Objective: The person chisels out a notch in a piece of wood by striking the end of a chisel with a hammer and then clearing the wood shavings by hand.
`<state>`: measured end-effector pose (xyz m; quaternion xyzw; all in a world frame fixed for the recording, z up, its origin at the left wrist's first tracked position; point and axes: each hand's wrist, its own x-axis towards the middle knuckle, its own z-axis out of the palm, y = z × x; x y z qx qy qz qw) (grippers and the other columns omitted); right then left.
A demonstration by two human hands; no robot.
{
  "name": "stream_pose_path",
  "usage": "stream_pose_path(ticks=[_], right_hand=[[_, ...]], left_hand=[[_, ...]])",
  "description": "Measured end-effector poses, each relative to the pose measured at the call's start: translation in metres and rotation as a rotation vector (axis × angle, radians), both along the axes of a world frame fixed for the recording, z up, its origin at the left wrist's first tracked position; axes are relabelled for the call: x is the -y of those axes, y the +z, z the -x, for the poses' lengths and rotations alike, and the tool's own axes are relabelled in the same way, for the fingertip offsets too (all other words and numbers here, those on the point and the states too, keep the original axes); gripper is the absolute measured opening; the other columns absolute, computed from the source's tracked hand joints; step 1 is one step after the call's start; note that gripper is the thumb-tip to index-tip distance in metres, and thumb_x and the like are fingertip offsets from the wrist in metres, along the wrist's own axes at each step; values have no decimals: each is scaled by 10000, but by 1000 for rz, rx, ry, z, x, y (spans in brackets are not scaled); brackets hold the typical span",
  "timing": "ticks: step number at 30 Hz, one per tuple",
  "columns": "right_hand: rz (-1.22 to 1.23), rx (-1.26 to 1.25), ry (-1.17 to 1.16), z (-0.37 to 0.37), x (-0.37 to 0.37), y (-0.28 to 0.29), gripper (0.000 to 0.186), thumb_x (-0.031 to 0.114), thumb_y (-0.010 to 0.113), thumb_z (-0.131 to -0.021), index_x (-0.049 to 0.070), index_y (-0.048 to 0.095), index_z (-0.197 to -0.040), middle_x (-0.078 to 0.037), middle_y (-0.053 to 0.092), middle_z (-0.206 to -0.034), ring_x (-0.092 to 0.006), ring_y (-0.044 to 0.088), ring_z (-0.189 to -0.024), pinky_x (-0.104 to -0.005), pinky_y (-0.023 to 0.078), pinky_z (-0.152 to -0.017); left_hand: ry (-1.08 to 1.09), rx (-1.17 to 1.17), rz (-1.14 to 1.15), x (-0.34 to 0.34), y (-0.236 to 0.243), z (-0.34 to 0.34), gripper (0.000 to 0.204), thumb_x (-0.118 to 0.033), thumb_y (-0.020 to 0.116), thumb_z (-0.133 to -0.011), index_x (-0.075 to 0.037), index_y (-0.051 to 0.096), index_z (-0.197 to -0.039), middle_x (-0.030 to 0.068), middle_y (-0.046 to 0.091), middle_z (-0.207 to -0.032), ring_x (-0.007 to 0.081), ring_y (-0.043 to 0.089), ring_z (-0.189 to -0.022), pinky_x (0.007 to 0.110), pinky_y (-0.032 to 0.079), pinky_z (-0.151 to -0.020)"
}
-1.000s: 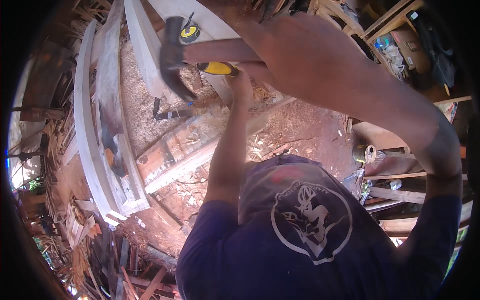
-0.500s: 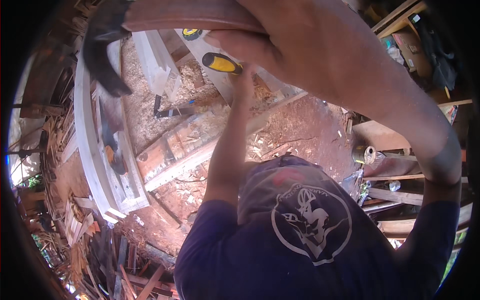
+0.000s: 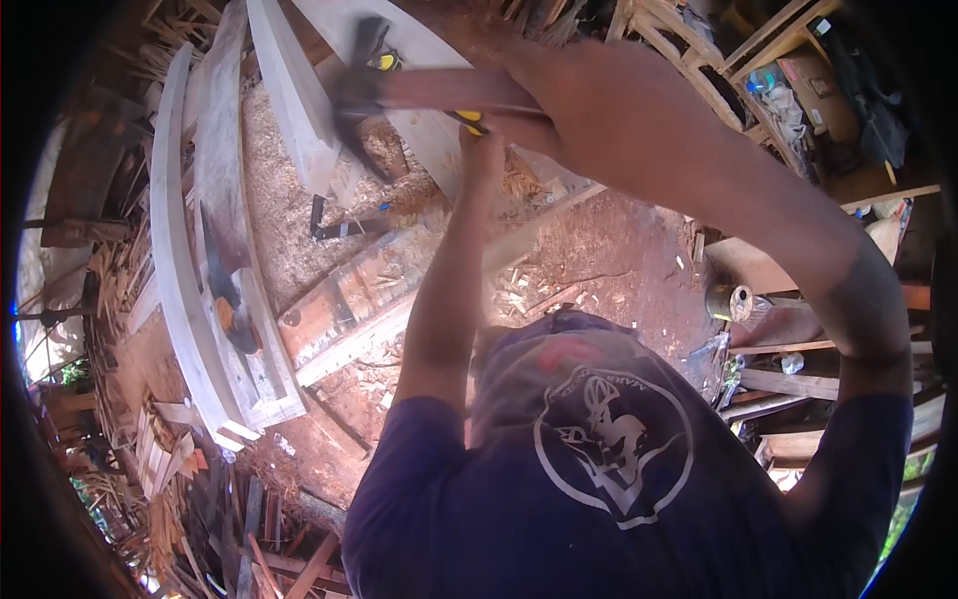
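Observation:
My right hand [image 3: 584,110] is closed around the wooden handle of a hammer [image 3: 439,90]. Its dark head [image 3: 354,95] hangs over the pale board [image 3: 429,140] at the top of the view. Just below the hammer handle, my left hand [image 3: 481,150] reaches up from a straight arm and grips a yellow-handled chisel [image 3: 469,120]. The chisel's blade is hidden behind my hand and the hammer. My dark blue shirt with a white round print fills the lower middle.
Long pale curved planks [image 3: 185,260] lie at the left, with a dark power tool [image 3: 228,295] on them. A reddish timber beam [image 3: 359,304] crosses sawdust and chips. A tin can [image 3: 733,301] and wooden frames [image 3: 699,50] stand at the right. Scrap wood is piled at the lower left.
The hammer head swung up to the upper left, then came back down toward the yellow chisel handle. My left hand stayed on the chisel.

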<state>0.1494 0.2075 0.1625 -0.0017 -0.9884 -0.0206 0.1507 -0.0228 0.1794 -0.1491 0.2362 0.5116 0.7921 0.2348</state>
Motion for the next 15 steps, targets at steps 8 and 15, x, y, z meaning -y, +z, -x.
stream_pose_path(ticks=[8,15], right_hand=[[244,-205,15,-27,-16,11,353,332,712,-974,-8,617,-954,-189,619,-677,-365,658,-633,-471,496,-582],[334,-124,-77,-38,-18,32,407,346,701,-1006,-15,613,-838,-117,527,-517,-252,588,-433,-382,437,-432]], left_hand=[[61,40,-1,4,16,-7,188,-176,715,-936,-71,635,-802,-29,552,-701,83,498,-637,284,382,-606],[-36,137,-152,11,-4,17,362,-47,459,-1053,-64,328,-716,-2,285,-642,144,321,-607,350,338,-675]])
